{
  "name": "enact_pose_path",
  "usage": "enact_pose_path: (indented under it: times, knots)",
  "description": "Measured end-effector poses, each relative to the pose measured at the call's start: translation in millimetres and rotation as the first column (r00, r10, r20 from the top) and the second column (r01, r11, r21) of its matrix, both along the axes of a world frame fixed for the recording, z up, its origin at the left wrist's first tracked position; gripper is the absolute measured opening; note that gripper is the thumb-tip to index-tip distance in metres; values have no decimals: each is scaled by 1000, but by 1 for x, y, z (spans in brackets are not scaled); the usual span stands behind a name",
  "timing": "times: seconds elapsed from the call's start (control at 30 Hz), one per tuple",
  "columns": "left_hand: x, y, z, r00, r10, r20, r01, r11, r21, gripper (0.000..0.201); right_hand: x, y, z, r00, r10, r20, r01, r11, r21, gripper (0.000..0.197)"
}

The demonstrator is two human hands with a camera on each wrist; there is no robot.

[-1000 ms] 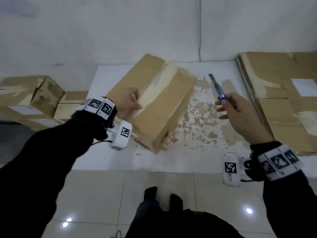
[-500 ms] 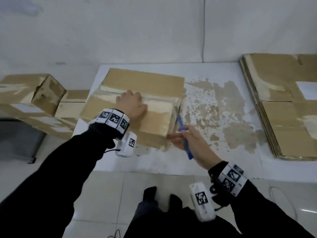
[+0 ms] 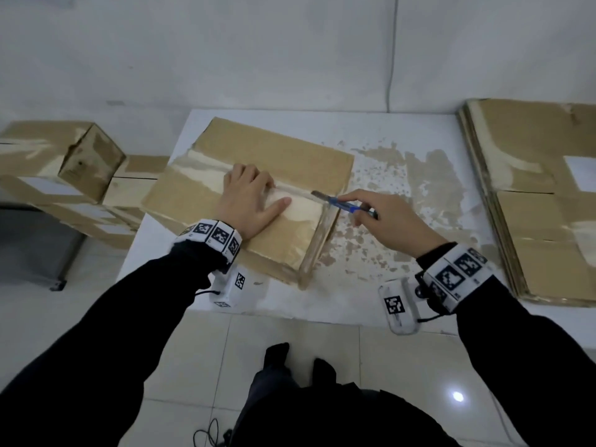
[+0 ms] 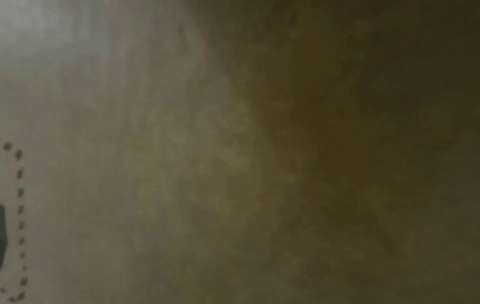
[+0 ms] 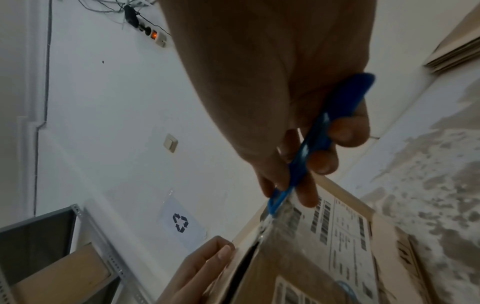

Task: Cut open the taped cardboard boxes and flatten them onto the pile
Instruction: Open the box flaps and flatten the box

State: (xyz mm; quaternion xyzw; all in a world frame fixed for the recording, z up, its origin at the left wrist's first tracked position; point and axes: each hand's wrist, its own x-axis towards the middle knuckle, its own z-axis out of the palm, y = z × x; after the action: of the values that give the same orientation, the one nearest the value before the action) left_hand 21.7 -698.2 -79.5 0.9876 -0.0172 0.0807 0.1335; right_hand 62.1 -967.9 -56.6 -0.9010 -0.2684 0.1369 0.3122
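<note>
Lying flat on the white surface, a taped cardboard box is pinned under the left hand, whose fingers are spread straight across the tape strip along the top seam. A blue utility knife is pinched by the right hand, its blade laid at the right end of that seam. The box is judged light and hollow: stiff along its edges, yielding across the flaps, with glossy tape that may let a palm slide. It is best held down on bare cardboard beside the seam, clear of the blade's path. The pile of flattened boxes lies well to the right; more boxes are stacked to the left.
</note>
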Motion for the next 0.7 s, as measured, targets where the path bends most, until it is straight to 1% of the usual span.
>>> enact_pose_path:
  times: [0.1, 0.17, 0.23, 0.3, 0.33, 0.37, 0.4, 0.47, 0.5, 0.53, 0.57, 0.6, 0.63, 0.67, 0.7]
  knots:
    - [2, 1, 0, 997, -18, 70, 18, 1000, -3, 61, 1, 1, 4, 999, 33, -15, -33, 999, -7, 34]
    - [4, 0, -1, 994, -37, 106, 38, 999, -5, 60, 1, 1, 8, 996, 35, -79, -34, 999, 9, 33]
    - [6, -2, 1, 990, -42, 134, 44, 999, -7, 59, 4, -4, 16, 974, 105, -199, -110, 994, -15, 31]
    - [8, -2, 3, 982, -23, 187, 25, 1000, -6, 58, 5, -14, 24, 907, 216, -363, -246, 968, -38, 31]
    - [9, -2, 4, 977, -15, 213, 15, 1000, 1, 57, 3, -20, 27, 877, 237, -418, -270, 963, -21, 32]
    - [9, -1, 5, 976, -13, 217, 11, 1000, 14, 56, 1, -27, 28, 875, 216, -434, -238, 971, 5, 32]
    - [9, 0, 4, 979, -24, 201, 18, 999, 33, 56, -1, -35, 29, 895, 161, -415, -165, 986, 26, 32]
    - [7, -1, 9, 993, -42, 107, 29, 992, 119, 58, -4, -45, 29, 951, 14, -308, 11, 997, 79, 32]
    - [7, -4, 14, 999, -39, 30, 32, 979, 201, 59, -4, -47, 28, 968, -45, -248, 75, 990, 116, 30]
    - [7, -8, 20, 998, -27, -55, 42, 956, 291, 57, -5, -47, 26, 977, -75, -199, 107, 982, 155, 27]
    - [8, -13, 26, 989, 6, -151, 48, 935, 352, 54, -6, -44, 23, 985, -75, -152, 102, 979, 176, 26]
    - [9, -19, 32, 969, 61, -240, 36, 924, 381, 50, -7, -41, 19, 993, -51, -111, 70, 982, 174, 26]
    - [9, -26, 37, 937, 134, -324, -4, 928, 373, 48, -10, -36, 15, 996, -15, -83, 28, 986, 163, 27]
    - [8, -31, 38, 893, 196, -405, -72, 951, 302, 46, -13, -31, 11, 998, 19, -67, -9, 989, 150, 27]
    - [6, -36, 38, 857, 215, -468, -172, 976, 134, 42, -16, -26, 7, 997, 43, -57, -35, 990, 136, 28]
